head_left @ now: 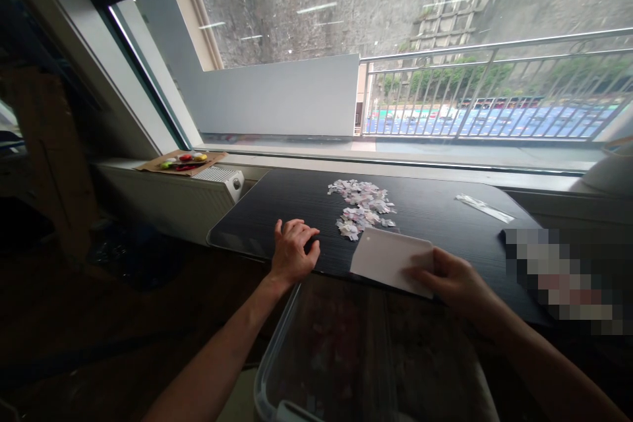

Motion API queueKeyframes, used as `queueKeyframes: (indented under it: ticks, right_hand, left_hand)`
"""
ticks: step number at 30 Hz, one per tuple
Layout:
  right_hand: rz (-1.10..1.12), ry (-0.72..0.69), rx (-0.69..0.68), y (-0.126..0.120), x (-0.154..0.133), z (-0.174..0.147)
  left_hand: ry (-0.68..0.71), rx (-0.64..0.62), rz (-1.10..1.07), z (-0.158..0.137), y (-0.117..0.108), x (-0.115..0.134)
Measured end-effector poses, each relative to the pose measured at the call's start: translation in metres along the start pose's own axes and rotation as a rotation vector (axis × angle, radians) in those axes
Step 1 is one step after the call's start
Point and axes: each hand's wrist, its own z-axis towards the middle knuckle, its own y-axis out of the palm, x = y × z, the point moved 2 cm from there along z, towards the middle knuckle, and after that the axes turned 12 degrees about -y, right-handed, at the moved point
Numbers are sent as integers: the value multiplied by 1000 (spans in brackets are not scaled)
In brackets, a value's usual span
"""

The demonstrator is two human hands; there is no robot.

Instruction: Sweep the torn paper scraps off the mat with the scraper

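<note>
My right hand (448, 273) grips the right end of a flat, white rectangular card (390, 260), thumb on its upper face. The card's left part lies over the front edge of the dark table (277, 198), touching or close to a pile of small pale paper-like scraps (366, 201). Left of the pile, my left hand (295, 247) hovers near the table's front edge, palm down. Its fingers are bent and apart, with nothing in them.
Under the table's front edge is a clear plastic bin (277, 356). A thin clear packet (484, 208) lies at the table's right, near a blurred-out object (558, 277). Beyond are a radiator (173, 194), cardboard with colourful items (182, 159) and a large window.
</note>
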Motion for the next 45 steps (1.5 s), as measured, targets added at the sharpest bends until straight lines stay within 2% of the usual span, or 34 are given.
queueKeyframes:
  ticks: [4,11,16,23,30,38,42,45]
  right_hand:
    - [19,3,-11,6,-3,-3]
    - [-61,-30,68,-2,-6,1]
    - [-34,-4,7,4,-6,-2]
    - [-84,-6,35,-7,-5,-5]
    - [20,12,27,1,-6,-9]
    - [11,21,-7,1,-15,-19]
    - [-71,-60,31,0,-14,-21]
    - [-253,-182,165,-18,-19,-17]
  left_hand:
    - [-1,0,4,0,0,0]
    - [-2,-1,-3,0,0,0]
    - [-3,-4,-2,0,0,1]
    - [-5,-1,-1,0,0,1]
    - [-2,0,-5,0,0,0]
    - [0,10,-3,-1,0,0]
    - [-3,5,-3,-1,0,1]
    - [-2,3,-4,-1,-1,1]
